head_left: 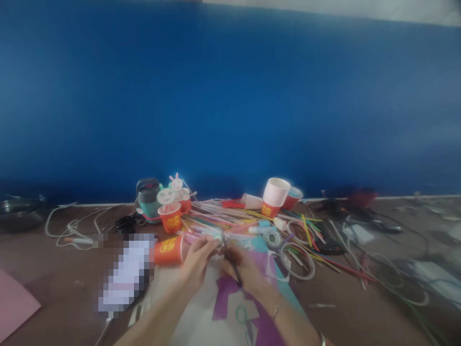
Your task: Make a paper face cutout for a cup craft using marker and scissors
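Head: scissors (232,264) in right hand (248,270) point forward, slightly left

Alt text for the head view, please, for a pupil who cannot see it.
A person's right hand holds dark scissors beside their left hand, which seems to pinch a small pale piece. Red paper cups and coloured sticks crowd the brown table.
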A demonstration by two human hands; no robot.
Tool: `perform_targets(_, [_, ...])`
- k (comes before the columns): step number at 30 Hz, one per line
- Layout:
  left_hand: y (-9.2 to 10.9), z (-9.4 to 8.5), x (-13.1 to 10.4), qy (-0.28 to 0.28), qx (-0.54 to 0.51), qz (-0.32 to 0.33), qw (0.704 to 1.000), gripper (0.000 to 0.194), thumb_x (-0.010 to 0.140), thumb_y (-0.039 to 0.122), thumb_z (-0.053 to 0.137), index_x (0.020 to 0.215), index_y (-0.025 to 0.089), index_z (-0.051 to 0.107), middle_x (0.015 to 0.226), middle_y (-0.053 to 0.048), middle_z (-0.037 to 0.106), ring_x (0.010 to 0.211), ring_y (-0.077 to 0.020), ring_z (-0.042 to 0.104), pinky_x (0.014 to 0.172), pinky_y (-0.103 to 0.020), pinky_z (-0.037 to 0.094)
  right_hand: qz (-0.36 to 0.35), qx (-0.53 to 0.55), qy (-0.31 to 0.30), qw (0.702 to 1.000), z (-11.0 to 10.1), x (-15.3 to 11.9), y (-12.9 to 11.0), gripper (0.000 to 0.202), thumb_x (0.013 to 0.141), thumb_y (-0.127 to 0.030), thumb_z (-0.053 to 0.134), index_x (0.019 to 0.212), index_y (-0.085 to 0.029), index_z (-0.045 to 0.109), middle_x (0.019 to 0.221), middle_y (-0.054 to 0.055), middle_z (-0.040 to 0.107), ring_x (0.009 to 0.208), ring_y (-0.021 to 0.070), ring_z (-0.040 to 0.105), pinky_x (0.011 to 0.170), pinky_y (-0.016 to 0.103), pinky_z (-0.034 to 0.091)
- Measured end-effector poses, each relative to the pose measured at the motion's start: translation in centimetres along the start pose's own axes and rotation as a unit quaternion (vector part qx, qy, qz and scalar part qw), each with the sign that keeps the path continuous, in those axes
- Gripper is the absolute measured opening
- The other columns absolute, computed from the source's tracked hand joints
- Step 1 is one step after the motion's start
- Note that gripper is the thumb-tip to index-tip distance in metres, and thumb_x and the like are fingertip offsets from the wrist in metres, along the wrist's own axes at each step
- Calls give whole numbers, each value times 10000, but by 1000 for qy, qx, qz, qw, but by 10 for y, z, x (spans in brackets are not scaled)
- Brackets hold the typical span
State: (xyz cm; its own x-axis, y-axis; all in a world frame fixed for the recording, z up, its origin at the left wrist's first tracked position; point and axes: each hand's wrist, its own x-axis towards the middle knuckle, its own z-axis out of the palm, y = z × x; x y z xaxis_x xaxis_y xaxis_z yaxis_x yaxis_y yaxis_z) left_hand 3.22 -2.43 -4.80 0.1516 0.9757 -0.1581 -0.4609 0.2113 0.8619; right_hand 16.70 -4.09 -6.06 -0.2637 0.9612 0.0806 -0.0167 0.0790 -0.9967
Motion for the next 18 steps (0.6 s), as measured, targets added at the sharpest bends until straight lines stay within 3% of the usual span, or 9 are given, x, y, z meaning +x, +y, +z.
perform_targets(4, [1,2,-3,-17,-11,-8,1000,306,638,317,763,591,168,499,579,36,535,576,-90,498,591,-212,386,18,31,-31,999,1,0,-5,350,656,-461,730,740,-189,526,626,-55,430,534,90,360,497,229,317])
perform_targets(13, [2,2,-3,14,-7,-19,1000,297,584,299,792,616,169,527,576,42,545,574,-89,500,592,-204,389,56,27,-35,997,-1,0,-2,392,639,-512,736,712,-185,534,500,-79,413,434,75,368,431,215,307])
perform_targets(18, [2,3,-2,5,-8,-17,1000,295,592,294,786,598,172,517,584,38,561,569,-84,501,589,-200,395,60,37,-38,997,-2,-1,-2,387,635,-497,744,716,-183,532,482,-84,415,420,73,383,422,211,303])
